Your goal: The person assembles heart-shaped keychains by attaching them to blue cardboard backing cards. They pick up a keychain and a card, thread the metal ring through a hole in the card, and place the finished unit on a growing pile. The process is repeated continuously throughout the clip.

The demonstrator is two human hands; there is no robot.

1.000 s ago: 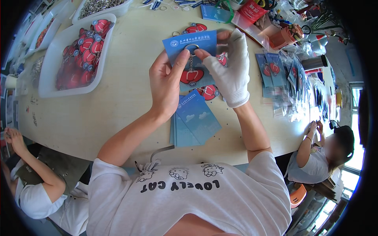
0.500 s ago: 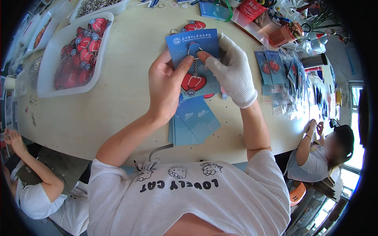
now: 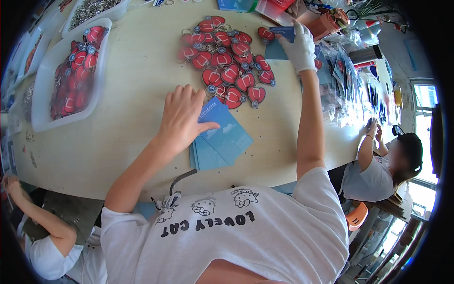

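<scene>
Cards (image 3: 231, 139) lie fanned on the worktop (image 3: 137, 128), likely so edges show separately; left hand (image 3: 179, 113) beside them, grip open, thumb over the top one. Right hand (image 3: 301, 52), white-gloved, at a blue card (image 3: 275, 50) near the red keychain heap (image 3: 221, 59); fingertips hidden, I can't tell whether that grip is closed

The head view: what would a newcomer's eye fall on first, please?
Probably the heap of red keychains, beyond the hands' near side of the table. Next, the white-gloved right hand, at a blue card right of the heap. The bare left hand is beside fanned cards.
</scene>
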